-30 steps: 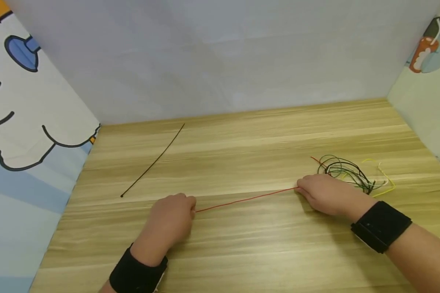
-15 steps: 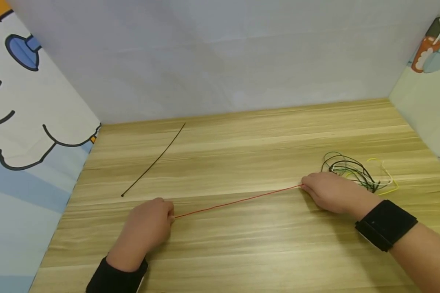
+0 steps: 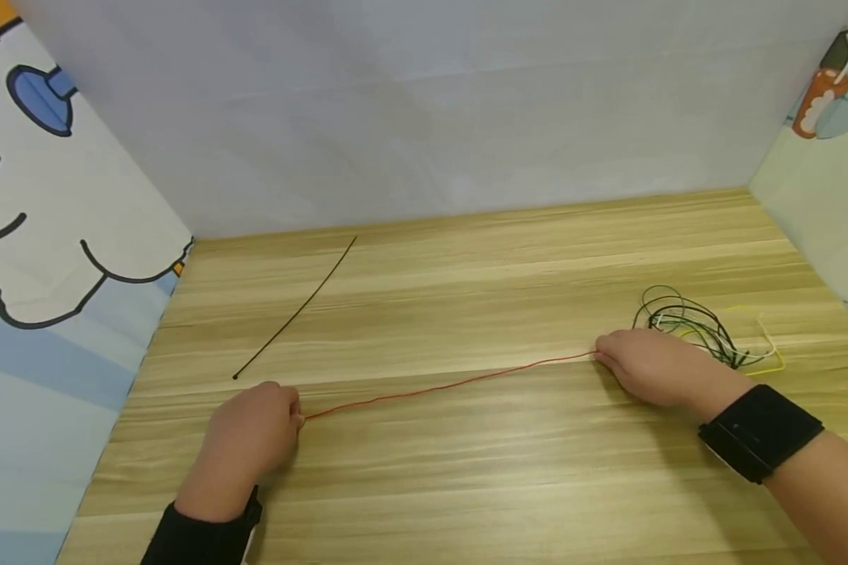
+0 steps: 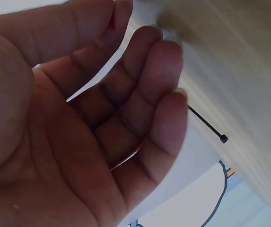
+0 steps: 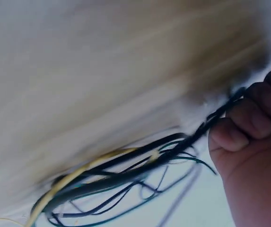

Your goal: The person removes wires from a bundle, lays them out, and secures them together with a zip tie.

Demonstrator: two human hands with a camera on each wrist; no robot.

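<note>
A thin red string (image 3: 452, 384) runs across the wooden table, slightly slack, between both hands. The left hand (image 3: 250, 430) pinches its left end; in the left wrist view a speck of red shows between thumb and index finger, and the other fingers (image 4: 166, 118) curve loosely. At the other side, the right hand (image 3: 657, 365) pinches the string near its right end. That hand partly covers a tangle of black, green, white and yellow strands (image 3: 707, 326), which appears large and blurred in the right wrist view. The right thumb and index finger are hidden there.
A straight black strand (image 3: 297, 306) with a small knob at one end lies at the back left of the table (image 3: 466, 486). A pale wall (image 3: 452, 118) stands behind, with cartoon-printed panels (image 3: 56, 259) on both sides. Each wrist wears a black band (image 3: 759, 431).
The left hand has moved left with its string end, so a longer red length shows. The right hand has shifted slightly right; the tangle has slid right with it. The string has slackened a little.
</note>
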